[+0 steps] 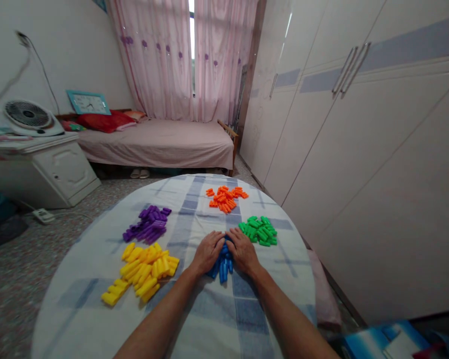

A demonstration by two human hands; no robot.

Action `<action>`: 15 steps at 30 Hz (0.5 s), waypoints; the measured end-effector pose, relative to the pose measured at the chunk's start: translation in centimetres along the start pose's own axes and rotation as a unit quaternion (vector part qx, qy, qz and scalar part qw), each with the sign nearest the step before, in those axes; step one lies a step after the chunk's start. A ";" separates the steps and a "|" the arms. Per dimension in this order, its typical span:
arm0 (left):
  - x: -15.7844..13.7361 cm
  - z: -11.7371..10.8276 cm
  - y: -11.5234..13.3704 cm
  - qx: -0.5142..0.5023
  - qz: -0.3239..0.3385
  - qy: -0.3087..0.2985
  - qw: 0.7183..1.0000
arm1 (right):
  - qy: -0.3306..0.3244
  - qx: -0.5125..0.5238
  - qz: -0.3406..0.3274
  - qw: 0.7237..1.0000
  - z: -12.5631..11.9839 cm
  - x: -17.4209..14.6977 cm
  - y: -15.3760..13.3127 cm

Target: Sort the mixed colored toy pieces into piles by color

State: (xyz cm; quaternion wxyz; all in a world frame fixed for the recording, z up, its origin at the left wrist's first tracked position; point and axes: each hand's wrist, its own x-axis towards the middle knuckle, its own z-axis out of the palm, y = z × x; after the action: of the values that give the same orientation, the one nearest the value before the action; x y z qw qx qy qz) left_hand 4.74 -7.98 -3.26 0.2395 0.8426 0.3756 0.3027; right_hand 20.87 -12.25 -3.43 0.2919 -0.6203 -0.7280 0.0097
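Observation:
On the cloth-covered round table, a pile of small blue plastic pieces (223,267) lies between my two hands. My left hand (210,251) curves round its left side and my right hand (242,249) round its right. The fingertips come close together at the far end of the pile, and the fingers cover part of it. Just beyond my right hand is a heap of green pieces (260,231). Orange pieces (224,198) lie farther back. Left of my left hand are a yellow heap (145,269) and, behind it, a purple heap (149,224).
A blue-and-white checked tablecloth (97,269) covers the table. Wardrobe doors (344,189) rise close on the right. A bed (160,142) stands at the back under pink curtains (157,65). On the left, a fan (32,117) sits on a white cabinet (67,172).

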 end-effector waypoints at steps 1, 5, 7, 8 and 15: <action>-0.1 -0.1 0.2 -0.003 0.003 0.001 1.000 | 0.003 0.005 0.006 1.000 0.1 0.0 -0.3; -1.2 -0.7 1.3 -0.033 -0.013 0.002 0.999 | 0.007 0.047 0.020 0.999 0.1 -0.8 -2.0; -2.3 -1.0 1.8 -0.054 -0.028 0.001 0.998 | 0.005 0.071 0.020 0.997 0.1 -1.5 -3.0; -2.9 -1.1 2.1 -0.063 -0.034 0.000 0.997 | 0.005 0.081 0.021 0.996 0.1 -1.9 -3.5; -6.1 -2.3 3.1 -0.078 -0.047 0.010 0.996 | 0.017 0.125 0.021 0.992 0.3 -4.2 -5.6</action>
State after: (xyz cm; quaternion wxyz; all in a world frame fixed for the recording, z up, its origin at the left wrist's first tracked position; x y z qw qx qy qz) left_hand 1.41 -14.21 -1.74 0.3149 0.7998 0.3923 0.3276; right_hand 15.97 -17.30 -3.30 0.3790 -0.5942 -0.7028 0.0965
